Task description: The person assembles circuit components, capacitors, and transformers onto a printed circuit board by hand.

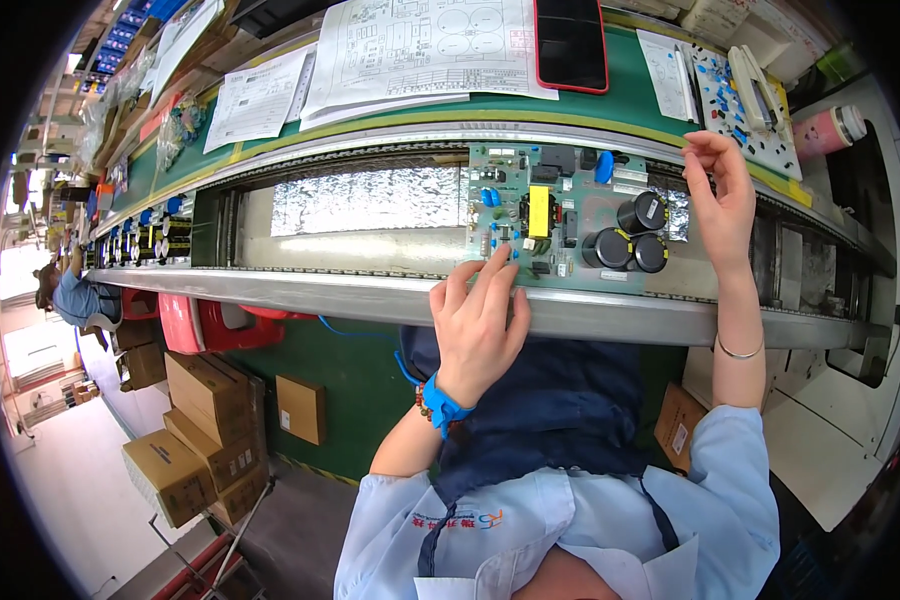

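Observation:
A green circuit board lies across the two rails of the conveyor in front of me. It carries a yellow-wrapped transformer, several black round capacitors and a blue disc part. My left hand reaches over the near rail, its fingers stretched onto the board's near left part beside a small blue component. The thumb stands apart from the fingers. Off the board's right side, my right hand is raised with thumb and fingertips drawn together; anything between them is too small to make out.
Papers with drawings and a red-edged phone lie on the green bench behind the conveyor. At right are a white tray of loose components and a pink bottle. Other boards stand along the conveyor's left; cartons are stacked below.

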Demonstrator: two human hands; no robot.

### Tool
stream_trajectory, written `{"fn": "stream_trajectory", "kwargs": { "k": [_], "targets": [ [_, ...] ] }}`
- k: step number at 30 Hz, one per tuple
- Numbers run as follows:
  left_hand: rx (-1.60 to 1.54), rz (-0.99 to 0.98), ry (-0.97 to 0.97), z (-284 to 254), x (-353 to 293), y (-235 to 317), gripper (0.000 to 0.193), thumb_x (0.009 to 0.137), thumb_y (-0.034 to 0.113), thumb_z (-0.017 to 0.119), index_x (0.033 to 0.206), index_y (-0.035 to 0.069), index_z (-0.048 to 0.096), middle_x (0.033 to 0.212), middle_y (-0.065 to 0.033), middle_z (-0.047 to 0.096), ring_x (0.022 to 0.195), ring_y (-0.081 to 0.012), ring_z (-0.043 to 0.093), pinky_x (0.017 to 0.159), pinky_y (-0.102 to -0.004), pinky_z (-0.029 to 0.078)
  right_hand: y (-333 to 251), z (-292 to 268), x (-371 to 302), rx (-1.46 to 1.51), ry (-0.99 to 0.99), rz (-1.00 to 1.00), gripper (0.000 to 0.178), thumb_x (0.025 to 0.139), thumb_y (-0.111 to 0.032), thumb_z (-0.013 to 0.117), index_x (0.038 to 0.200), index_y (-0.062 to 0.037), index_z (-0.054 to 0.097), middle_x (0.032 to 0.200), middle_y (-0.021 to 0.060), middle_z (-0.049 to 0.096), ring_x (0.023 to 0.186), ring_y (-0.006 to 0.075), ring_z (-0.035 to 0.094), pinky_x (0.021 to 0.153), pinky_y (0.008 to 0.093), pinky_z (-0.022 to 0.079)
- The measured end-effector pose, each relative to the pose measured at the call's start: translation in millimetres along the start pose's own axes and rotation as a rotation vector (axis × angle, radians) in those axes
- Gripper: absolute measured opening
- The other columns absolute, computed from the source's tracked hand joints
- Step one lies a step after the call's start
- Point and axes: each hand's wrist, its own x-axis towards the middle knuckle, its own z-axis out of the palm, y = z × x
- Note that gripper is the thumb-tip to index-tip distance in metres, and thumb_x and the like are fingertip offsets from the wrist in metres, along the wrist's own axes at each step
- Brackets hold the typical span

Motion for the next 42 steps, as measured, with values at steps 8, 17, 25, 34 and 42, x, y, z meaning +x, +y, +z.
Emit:
{"fn": "stream_trajectory", "kwargs": {
  "k": [8, 17, 25, 34, 42],
  "targets": [
    [-0.031, -0.002, -0.039, 6.4, 5.4, 5.3, 0.032, 0.074, 0.005, 0.060, 0.106, 0.006, 0.057, 0.119, -0.0039, 0.060, 0.101, -0.0239, 0.052, 0.084, -0.0347, 0.034, -0.6, -3.3, -0.5, 0.030, 0.022, -0.009, 0.018, 0.088, -0.001, 0.054, 0.106, -0.0017, 0.055, 0.093, 0.0011, 0.056, 0.081, 0.0059, 0.051, 0.077, 0.0193, 0.041],
    [-0.019, 0.035, -0.018, 10.3, 15.9, 8.5, 0.031, 0.073, 0.004, 0.057, 0.104, 0.005, 0.057, 0.122, -0.0052, 0.059, 0.101, -0.0258, 0.052, 0.084, -0.0357, 0.034, -4.0, -7.3, 0.4, 0.039, 0.048, -0.039, 0.019, 0.088, 0.000, 0.054, 0.107, -0.0017, 0.055, 0.093, 0.0011, 0.055, 0.081, 0.0060, 0.051, 0.079, 0.0196, 0.040],
    [-0.049, 0.056, -0.029, 10.6, 19.8, 15.0, 0.030, 0.073, 0.004, 0.057, 0.104, 0.005, 0.057, 0.123, -0.0066, 0.058, 0.101, -0.0258, 0.052, 0.085, -0.0355, 0.034, -6.6, -11.3, 0.2, 0.048, 0.083, -0.049, 0.019, 0.088, -0.001, 0.054, 0.107, -0.0023, 0.055, 0.093, 0.0009, 0.055, 0.080, 0.0058, 0.051, 0.078, 0.0197, 0.041],
    [-0.069, 0.097, -0.067, 12.4, 31.8, 22.5, 0.031, 0.075, 0.006, 0.057, 0.105, 0.004, 0.055, 0.128, -0.0097, 0.054, 0.112, -0.0285, 0.049, 0.092, -0.0378, 0.033, -13.6, -14.4, -0.2, 0.033, 0.109, -0.091, 0.019, 0.087, -0.001, 0.055, 0.106, -0.0023, 0.056, 0.091, 0.0010, 0.055, 0.078, 0.0064, 0.050, 0.076, 0.0201, 0.042],
    [-0.057, 0.125, -0.076, 14.7, 44.4, 18.3, 0.031, 0.077, 0.005, 0.055, 0.109, 0.003, 0.053, 0.128, -0.0110, 0.053, 0.117, -0.0303, 0.047, 0.095, -0.0397, 0.031, -15.5, -22.7, -2.2, 0.008, 0.130, -0.105, 0.019, 0.087, 0.001, 0.054, 0.106, -0.0023, 0.056, 0.089, 0.0011, 0.055, 0.077, 0.0066, 0.049, 0.074, 0.0201, 0.042]
  ]
}}
